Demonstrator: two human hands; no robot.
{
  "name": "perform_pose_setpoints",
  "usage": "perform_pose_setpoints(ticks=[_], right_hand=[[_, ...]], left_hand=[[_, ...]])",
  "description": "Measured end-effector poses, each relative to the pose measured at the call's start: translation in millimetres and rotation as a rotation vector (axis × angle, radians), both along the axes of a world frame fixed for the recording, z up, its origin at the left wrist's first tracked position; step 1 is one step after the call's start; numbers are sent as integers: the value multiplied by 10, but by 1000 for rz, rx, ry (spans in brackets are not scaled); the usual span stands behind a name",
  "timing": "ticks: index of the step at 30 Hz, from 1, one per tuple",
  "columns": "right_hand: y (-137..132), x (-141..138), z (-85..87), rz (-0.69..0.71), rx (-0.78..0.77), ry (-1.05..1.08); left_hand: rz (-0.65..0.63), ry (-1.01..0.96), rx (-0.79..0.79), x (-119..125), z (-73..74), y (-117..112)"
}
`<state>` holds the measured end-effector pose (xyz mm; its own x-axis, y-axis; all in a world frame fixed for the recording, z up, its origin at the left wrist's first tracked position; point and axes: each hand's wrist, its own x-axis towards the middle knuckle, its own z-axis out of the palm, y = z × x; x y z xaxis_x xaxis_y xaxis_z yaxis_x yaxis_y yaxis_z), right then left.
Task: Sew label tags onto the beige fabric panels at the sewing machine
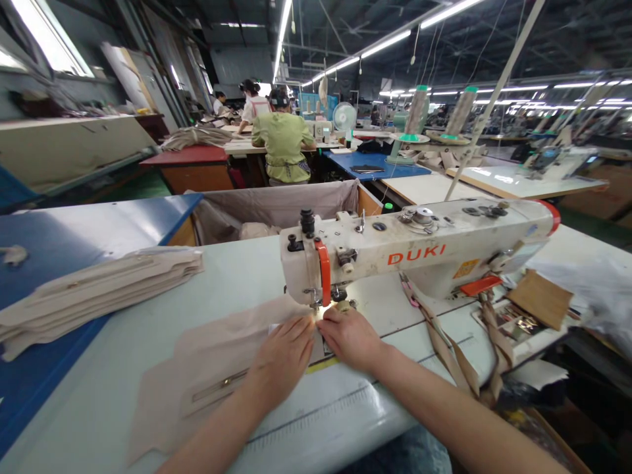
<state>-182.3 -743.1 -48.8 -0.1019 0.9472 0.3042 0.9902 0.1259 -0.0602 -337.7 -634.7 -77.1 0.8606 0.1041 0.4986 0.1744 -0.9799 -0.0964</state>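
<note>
A beige fabric panel [222, 342] with a narrow zipped opening [217, 387] lies on the pale sewing table, its far right edge at the needle of a white sewing machine [365, 253]. My left hand [286, 355] rests flat on this panel, fingers stretched toward the lit presser foot [316, 304]. Just right of the needle, my right hand [350, 336] has its fingers curled and pinched together at the panel's edge. The fingertips hide most of what they grip. An orange guard [323, 273] stands above both hands.
At the left lies a stack of beige panels [99, 289]. Right of the machine head are pink-handled snips [409, 289], beige straps [449, 349] and a tray of small metal parts [518, 322]. Behind the table stands a cloth-lined bin [276, 201]; a person in green [286, 141] sits beyond.
</note>
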Motion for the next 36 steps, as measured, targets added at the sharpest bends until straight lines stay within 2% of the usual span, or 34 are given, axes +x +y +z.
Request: perform_pose_setpoints(ticks=[3, 16, 25, 36], right_hand=[[9, 7, -13, -11, 21, 9], [4, 3, -19, -41, 43, 35], [-18, 9, -62, -13, 45, 38], [-1, 8, -47, -28, 46, 66]], left_hand=[[-9, 19, -55, 30, 16, 30], [-18, -13, -59, 64, 10, 46], [-61, -34, -122, 38, -14, 71], [-34, 15, -177, 87, 3, 181]])
